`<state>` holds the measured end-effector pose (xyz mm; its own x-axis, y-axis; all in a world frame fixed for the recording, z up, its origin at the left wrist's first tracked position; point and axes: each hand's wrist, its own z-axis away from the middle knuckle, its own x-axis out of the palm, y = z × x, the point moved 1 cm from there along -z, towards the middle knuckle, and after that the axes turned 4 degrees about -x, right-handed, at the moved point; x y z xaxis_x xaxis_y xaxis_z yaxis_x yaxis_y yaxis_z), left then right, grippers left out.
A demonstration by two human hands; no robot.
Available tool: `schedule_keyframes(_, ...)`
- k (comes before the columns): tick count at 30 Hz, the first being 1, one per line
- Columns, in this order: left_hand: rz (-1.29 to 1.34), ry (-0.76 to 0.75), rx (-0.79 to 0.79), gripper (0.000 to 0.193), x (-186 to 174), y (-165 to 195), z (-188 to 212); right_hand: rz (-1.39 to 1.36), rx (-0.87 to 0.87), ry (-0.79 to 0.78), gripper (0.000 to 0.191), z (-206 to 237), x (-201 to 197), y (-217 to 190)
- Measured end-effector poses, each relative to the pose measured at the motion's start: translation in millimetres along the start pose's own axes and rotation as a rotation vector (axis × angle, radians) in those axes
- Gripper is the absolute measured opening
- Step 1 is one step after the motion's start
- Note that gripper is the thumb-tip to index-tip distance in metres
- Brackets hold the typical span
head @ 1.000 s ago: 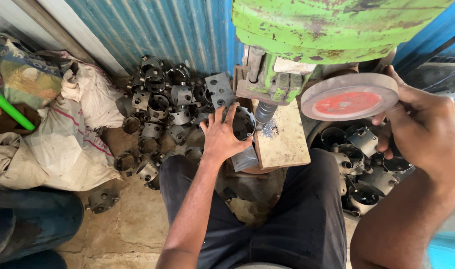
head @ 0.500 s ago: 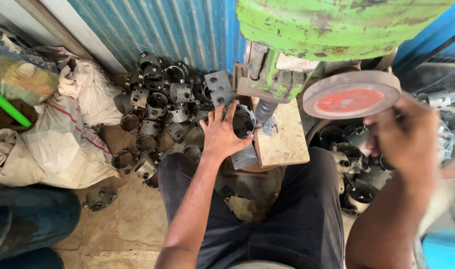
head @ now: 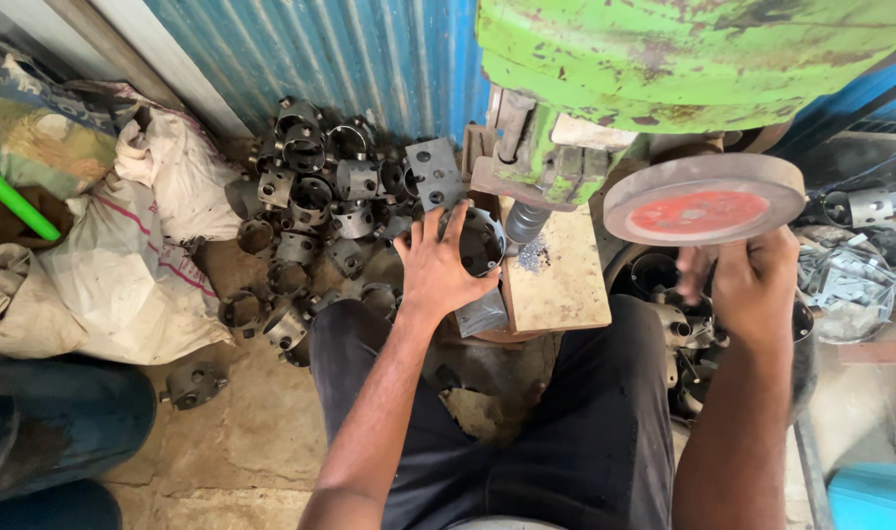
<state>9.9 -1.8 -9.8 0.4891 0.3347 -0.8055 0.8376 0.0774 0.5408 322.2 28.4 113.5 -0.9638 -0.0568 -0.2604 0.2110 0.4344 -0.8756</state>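
Note:
My left hand [head: 436, 267] grips a dark round metal ring part [head: 477, 243] and holds it against the wooden block [head: 556, 275] under the drill bit [head: 525, 222] of a green drill press [head: 664, 59]. Metal shavings lie on the block beside the bit. My right hand [head: 754, 283] is closed on a handle just below the red-faced round wheel [head: 701, 201] on the machine's right side. My dark trousers fill the bottom of the view.
A heap of similar metal ring parts [head: 311, 186] lies on the floor left of the machine, against a blue corrugated wall [head: 350, 59]. White sacks [head: 124, 255] sit far left. More parts [head: 684, 324] and metal scraps [head: 845, 285] lie on the right. Another person's leg [head: 46, 432] is at the bottom left.
My right hand has swung down from beside the red wheel to below it. My left hand stays on the ring part at the block.

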Motion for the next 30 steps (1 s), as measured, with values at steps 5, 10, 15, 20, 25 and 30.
schedule_keyframes(5, -0.013, 0.004, 0.005, 0.107, 1.8, -0.3, 1.6, -0.014, 0.049, 0.044, 0.027, 1.7, 2.0, 3.3)
schedule_keyframes(10, -0.002, 0.015, 0.035, 0.107, 3.5, -1.8, 0.4, -0.025, 0.074, 0.028, 0.03, -3.0, 5.2, -15.4)
schedule_keyframes(15, -0.011, -0.028, 0.019, 0.105, 2.5, -2.9, -0.7, 0.01, 0.235, 0.035, 0.018, -6.5, -3.2, -66.9)
schedule_keyframes(20, 0.001, -0.002, 0.037, 0.105, 1.0, -0.2, -0.2, 0.111, 0.174, -0.018, 0.036, -13.4, -6.6, -92.9)
schedule_keyframes(25, 0.011, 0.004, 0.019, 0.105, 0.5, 1.9, 1.2, 0.173, 0.179, -0.038, 0.02, -12.9, -9.8, -80.1)
schedule_keyframes(30, 0.018, 0.009, -0.003, 0.103, 0.1, 3.9, 2.3, 0.06, -0.025, 0.037, 0.024, -4.2, 5.3, -29.3)
